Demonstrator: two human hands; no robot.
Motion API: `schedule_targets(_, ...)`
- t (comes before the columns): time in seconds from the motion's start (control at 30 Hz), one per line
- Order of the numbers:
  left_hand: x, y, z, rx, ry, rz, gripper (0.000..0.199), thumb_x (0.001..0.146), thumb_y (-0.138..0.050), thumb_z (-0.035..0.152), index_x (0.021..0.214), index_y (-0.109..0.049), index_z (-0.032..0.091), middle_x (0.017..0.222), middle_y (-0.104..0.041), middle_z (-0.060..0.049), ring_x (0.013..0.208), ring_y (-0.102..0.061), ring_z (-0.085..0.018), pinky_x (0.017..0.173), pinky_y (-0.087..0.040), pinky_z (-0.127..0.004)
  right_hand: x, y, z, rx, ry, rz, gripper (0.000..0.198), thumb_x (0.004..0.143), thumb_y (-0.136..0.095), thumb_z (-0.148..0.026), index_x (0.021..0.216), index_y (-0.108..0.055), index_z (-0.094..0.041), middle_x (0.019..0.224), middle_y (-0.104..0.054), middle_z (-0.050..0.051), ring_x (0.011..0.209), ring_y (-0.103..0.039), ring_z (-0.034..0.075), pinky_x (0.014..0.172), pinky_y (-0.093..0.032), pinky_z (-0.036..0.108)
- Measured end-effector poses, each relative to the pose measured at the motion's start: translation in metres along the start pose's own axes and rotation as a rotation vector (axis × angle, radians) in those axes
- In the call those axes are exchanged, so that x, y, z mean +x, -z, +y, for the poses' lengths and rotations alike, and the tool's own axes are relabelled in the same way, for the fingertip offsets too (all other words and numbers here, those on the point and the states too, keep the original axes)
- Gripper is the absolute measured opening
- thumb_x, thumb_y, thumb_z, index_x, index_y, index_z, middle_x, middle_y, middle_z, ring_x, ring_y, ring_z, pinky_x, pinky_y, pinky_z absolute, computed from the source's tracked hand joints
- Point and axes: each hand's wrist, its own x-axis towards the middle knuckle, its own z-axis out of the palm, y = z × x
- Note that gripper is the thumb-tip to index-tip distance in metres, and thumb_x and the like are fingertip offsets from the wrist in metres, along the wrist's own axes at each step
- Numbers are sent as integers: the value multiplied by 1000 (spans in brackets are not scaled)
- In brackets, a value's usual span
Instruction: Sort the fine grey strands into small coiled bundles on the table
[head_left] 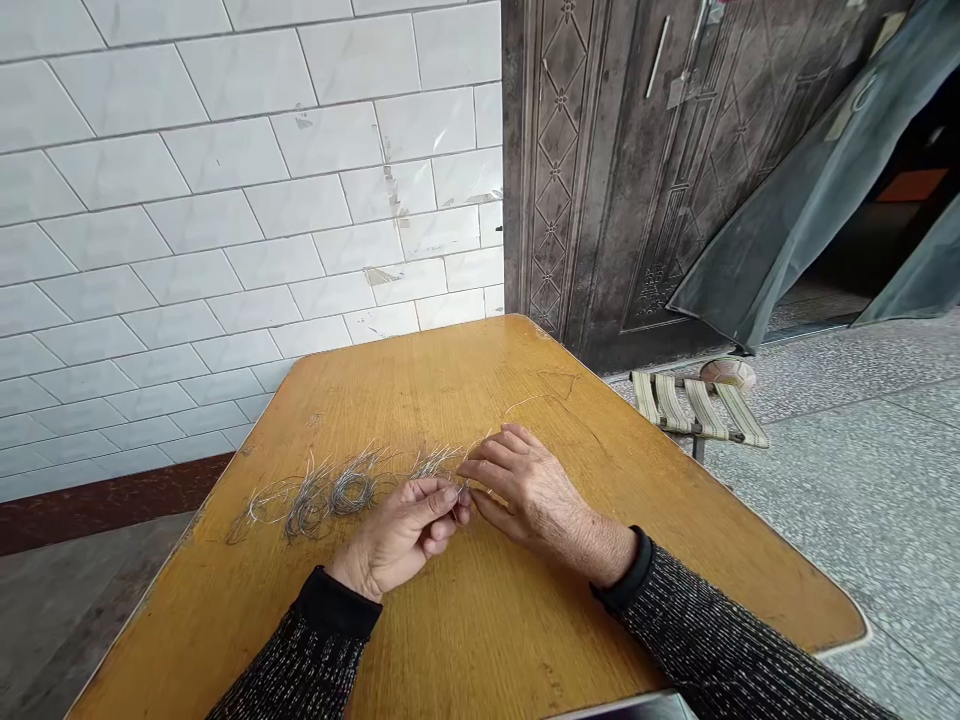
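My left hand (409, 530) is closed, its thumb and forefinger pinching thin metal wire (464, 488) above the table. My right hand (529, 490) meets it from the right, thumb and fingertips curled about the same wire; the exact grip is partly hidden. Just left of my hands, a looped bundle of grey wire (352, 490) lies on the wooden table (480, 640). Beside it sit another bundle (304, 510) and a looser wire loop (262, 500). More wire ends (435, 460) stick up behind my left hand.
A long thin strand (536, 398) trails across the far right of the tabletop. White tiled wall (225, 180) and a dark carved door (600, 180) stand behind. On the right floor is a strap-topped folding stool (697, 408). A dark flat object (637, 708) shows at the near edge.
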Motion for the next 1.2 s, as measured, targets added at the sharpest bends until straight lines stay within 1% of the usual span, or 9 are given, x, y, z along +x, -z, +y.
schedule_targets(0.13, 2, 0, -2, -192, 87, 6, 20, 62, -77, 23, 70, -64, 10, 61, -53, 1, 43, -35, 1, 39, -22, -13, 0, -1, 0, 35, -5, -2, 17, 82, -49, -20, 91, -63, -16, 82, -62, 7, 79, -52, 20, 76, -39, 37)
schedule_targets(0.27, 4, 1, -5, -277, 93, 17, 18, 61, -77, 18, 68, -63, 10, 59, -54, 2, 40, -36, 2, 38, -24, -11, 0, 0, 0, 46, -7, -3, 16, 82, -50, -20, 91, -63, -16, 83, -63, 7, 78, -53, 20, 74, -41, 37)
schedule_targets(0.5, 4, -2, -5, -325, 26, 68, 17, 61, -77, 17, 68, -63, 11, 59, -57, 2, 40, -42, 1, 38, -31, -9, -2, -1, 8, -14, -40, 42, 23, 87, -42, -15, 102, -59, -15, 95, -65, 9, 87, -56, 21, 84, -42, 40)
schedule_targets(0.6, 3, -4, -4, -365, -27, 97, 16, 62, -76, 16, 69, -63, 11, 60, -56, 3, 42, -43, 1, 40, -34, -8, -4, -6, 11, -64, -77, 49, 26, 88, -38, -13, 106, -57, -14, 100, -65, 10, 89, -58, 21, 81, -46, 37)
schedule_targets(0.77, 4, -3, -2, -399, -112, 139, 16, 62, -76, 15, 71, -63, 10, 62, -55, 3, 45, -45, 1, 43, -39, -7, -8, -11, 9, -71, -139, -18, 31, 88, -35, -10, 114, -52, -13, 106, -63, 11, 89, -62, 19, 70, -51, 28)
schedule_targets(1.0, 4, -3, -2, -417, -143, 182, 16, 62, -76, 14, 71, -63, 10, 62, -56, 3, 46, -47, 0, 42, -41, -7, -10, -17, 6, -21, -172, -37, 34, 87, -33, -9, 116, -50, -11, 109, -63, 13, 90, -63, 19, 69, -53, 29)
schedule_targets(1.07, 5, -3, -2, -421, -149, 193, 17, 62, -76, 14, 72, -63, 10, 62, -56, 2, 47, -48, 0, 42, -41, -8, -8, -16, 5, -30, -162, -3, 34, 87, -34, -10, 116, -51, -11, 110, -62, 13, 93, -62, 20, 72, -53, 30)
schedule_targets(1.17, 6, -3, -2, -403, -175, 205, 17, 62, -76, 16, 72, -63, 10, 63, -57, 2, 48, -48, -1, 43, -41, -8, -5, -8, 3, -88, -165, 156, 31, 86, -37, -11, 113, -53, -12, 113, -59, 15, 103, -56, 22, 86, -47, 38)
schedule_targets(1.2, 7, -3, -2, -398, -188, 210, 17, 63, -75, 16, 72, -62, 10, 63, -56, 2, 48, -49, -1, 43, -41, -9, -4, -5, 2, -92, -176, 202, 29, 86, -38, -11, 110, -55, -13, 112, -59, 15, 102, -56, 22, 86, -45, 39)
